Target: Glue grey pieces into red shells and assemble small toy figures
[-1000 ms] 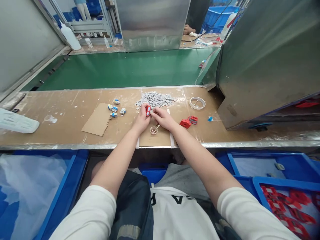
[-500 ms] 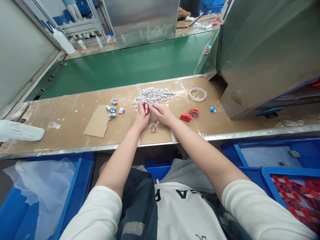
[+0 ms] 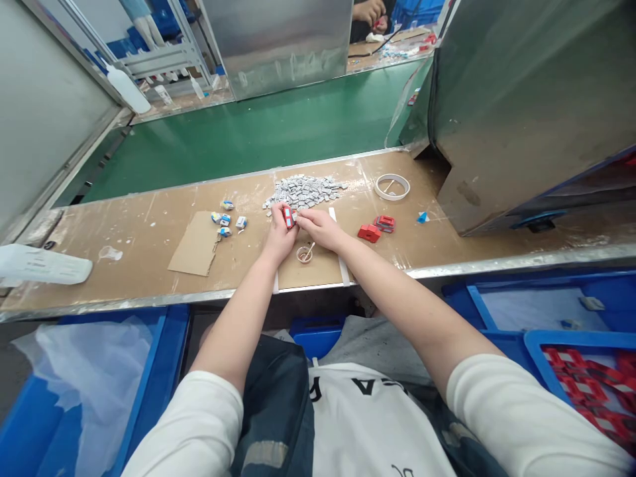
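Pinching a red part, both hands work above a small cup holding a stick.

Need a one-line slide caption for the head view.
Left hand holds a small red part against the right hand, beside a pile of grey pieces on the workbench.

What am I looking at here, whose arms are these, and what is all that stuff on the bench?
No machine here: the camera sits on a person's head, looking down at their own arms. The left hand pinches a small red part; the right hand touches it from the other side. They work over a brown bench. On it lie a heap of small grey pieces, a little cup with a stick, more red parts, some blue-and-white parts, a cardboard scrap and a white ring. Behind runs a green belt.
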`<state>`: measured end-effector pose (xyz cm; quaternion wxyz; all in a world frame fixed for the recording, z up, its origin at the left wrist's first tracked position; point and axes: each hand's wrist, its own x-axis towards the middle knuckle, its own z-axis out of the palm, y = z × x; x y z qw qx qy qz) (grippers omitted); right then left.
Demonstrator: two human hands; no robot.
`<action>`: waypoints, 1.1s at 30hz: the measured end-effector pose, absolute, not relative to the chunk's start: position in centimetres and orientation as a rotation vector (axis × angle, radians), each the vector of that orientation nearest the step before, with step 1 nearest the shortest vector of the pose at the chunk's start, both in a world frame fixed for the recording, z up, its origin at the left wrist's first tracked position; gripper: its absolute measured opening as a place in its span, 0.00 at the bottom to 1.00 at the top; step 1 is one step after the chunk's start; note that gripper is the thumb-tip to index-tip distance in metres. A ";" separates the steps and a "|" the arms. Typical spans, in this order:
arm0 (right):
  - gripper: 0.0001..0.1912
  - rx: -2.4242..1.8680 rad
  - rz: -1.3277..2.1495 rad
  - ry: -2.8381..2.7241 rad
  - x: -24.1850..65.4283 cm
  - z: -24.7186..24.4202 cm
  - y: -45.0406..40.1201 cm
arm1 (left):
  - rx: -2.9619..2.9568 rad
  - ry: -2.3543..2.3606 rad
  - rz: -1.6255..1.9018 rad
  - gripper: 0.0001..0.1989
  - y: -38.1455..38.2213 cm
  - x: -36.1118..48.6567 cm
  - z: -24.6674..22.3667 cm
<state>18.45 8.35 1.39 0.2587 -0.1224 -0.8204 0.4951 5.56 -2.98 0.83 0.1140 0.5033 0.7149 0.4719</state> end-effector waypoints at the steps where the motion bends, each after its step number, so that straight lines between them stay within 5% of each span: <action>1: 0.18 -0.335 1.347 -2.220 18.4 1.4 8.4 | 1.472 2.101 1.382 0.20 -3.0 5.6 0.9; 13: 0.15 -0.717 0.748 -2.490 19.4 1.6 9.2 | 1.302 1.981 1.552 0.17 -3.0 4.9 1.2; 21: 0.27 -0.716 0.959 -2.316 18.9 1.8 8.9 | 1.417 2.056 1.288 0.18 -3.6 5.9 1.9; 33: 0.25 -0.713 1.046 -2.222 18.7 1.6 9.9 | 1.429 1.982 1.375 0.18 -3.3 5.6 1.3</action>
